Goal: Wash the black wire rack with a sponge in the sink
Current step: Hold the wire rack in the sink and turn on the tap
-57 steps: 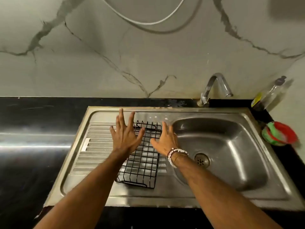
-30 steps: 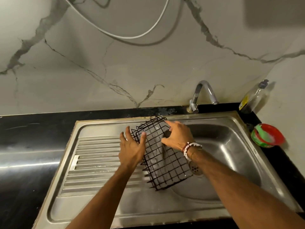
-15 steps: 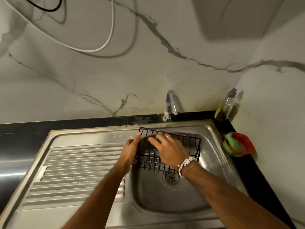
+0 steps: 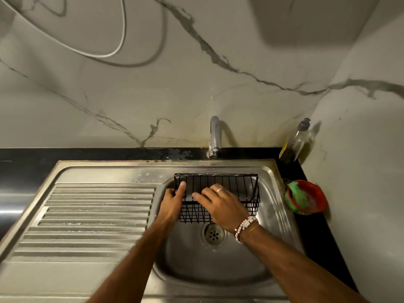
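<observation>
Setting: a marble-patterned wall behind a black bench (image 4: 26, 158) that carries a stainless steel sink (image 4: 270, 171) with a ribbed drainboard (image 4: 96, 215) in the left of the frame.

Location: the black wire rack (image 4: 238, 186) sits in the far part of the basin, below the tap (image 4: 214, 136) and above the drain (image 4: 213, 234).

Hands: the left hand (image 4: 172, 202) pinches the rack's left end, thumb over the wire. The right hand (image 4: 220, 206) lies on the rack with fingers straight and spread, holding nothing.

Hazards:
- The rack appears to lean on the sloped basin wall. Releasing one hand could probably let it slide toward the drain.
- Neither hand holds a sponge. Reaching for one leaves a single-hand hold on the rack.

Orientation: the long axis runs left to right across the frame, parallel to the wall. The open side appears to face up and toward the camera.
</observation>
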